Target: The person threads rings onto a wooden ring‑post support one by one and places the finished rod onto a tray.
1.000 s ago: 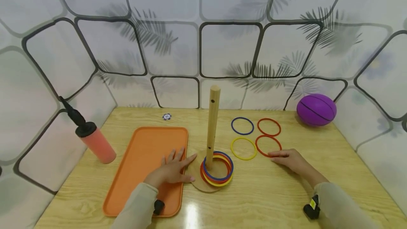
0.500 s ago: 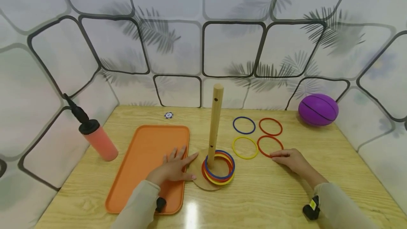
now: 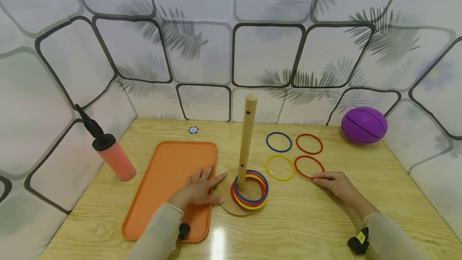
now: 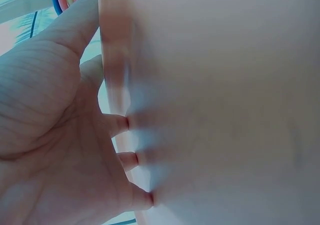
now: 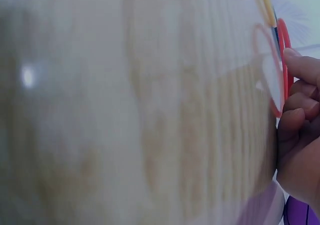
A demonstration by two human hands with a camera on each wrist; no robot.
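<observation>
My right hand (image 3: 335, 183) pinches the near edge of a red ring (image 3: 306, 156) between thumb and fingers, at the right of the table. In the right wrist view the red ring (image 5: 286, 80) stands close over its reflection in the tabletop. My left hand (image 3: 198, 191) lies with fingers spread across the right rim of an orange tray (image 3: 162, 196). Its thumb and index finger reach onto a round wooden base (image 3: 227, 189). From that base rises a wooden post (image 3: 247, 139), with several blue, red and yellow rings (image 3: 267, 189) stacked around its foot.
Beyond the held ring lie another red ring (image 3: 309, 134), a blue ring (image 3: 279, 133) and a yellow ring (image 3: 280, 156). A purple ball (image 3: 364, 125) sits at the back right. A pink hand pump (image 3: 117, 159) stands at left, and a poker chip (image 3: 193, 130) lies behind the tray.
The pinched red ring has shifted slightly toward me, and a small gap now shows between it and the far red ring. My left hand stays in place; the head view has shifted a little.
</observation>
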